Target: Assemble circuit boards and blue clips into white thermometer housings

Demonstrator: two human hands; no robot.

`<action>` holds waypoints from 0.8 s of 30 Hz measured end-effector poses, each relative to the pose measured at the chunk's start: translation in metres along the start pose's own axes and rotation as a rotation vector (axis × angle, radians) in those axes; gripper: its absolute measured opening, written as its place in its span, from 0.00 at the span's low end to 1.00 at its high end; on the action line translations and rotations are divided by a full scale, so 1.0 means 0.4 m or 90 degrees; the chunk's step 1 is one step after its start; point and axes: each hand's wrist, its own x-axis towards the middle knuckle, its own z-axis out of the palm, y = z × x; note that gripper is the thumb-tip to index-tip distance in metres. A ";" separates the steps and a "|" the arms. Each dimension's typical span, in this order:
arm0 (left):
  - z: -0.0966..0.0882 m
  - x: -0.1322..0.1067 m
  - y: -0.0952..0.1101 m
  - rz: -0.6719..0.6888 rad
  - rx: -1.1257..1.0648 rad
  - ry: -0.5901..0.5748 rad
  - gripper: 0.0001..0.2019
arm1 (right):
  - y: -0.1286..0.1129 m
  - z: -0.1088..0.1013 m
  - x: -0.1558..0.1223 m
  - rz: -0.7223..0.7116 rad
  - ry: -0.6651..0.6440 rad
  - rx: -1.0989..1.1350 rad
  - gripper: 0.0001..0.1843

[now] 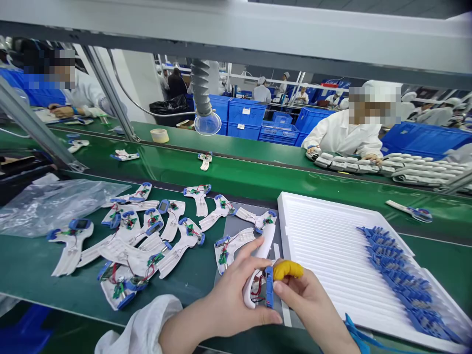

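Near the middle of the desk (22, 268), the left hand (239, 292) is curling its fingers around a white shell (248, 294), with a blue piece (270, 287) standing at its right side. The right hand (304, 297) is holding its thumb and a finger in a yellow cover (288, 269) slightly parted at that piece; whether they are gripping or only touching it, I cannot tell. Red wires (258, 287) are running between shell and piece, so a careless squeeze could be pinching or tugging them. To the left, wired shells (129, 255) are overlapping, and lifting one could be snagging another's leads. To the right, blue parts (398, 280) are crowding one side of the white tray (324, 260); a bump could be scattering them.

The left fingers are hiding much of the held shell, the near frame edge is cutting off both forearms, and distance is blurring the far workers (261, 92).
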 end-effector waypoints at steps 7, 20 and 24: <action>0.015 0.004 -0.018 -0.024 0.101 0.022 0.31 | -0.016 -0.025 -0.017 -0.007 -0.003 -0.163 0.09; 0.017 0.006 -0.028 0.032 0.232 0.065 0.27 | -0.018 -0.030 -0.004 -0.059 0.014 -0.338 0.07; 0.022 0.013 -0.039 0.041 0.292 0.063 0.25 | -0.028 -0.018 0.001 -0.093 0.013 -0.447 0.07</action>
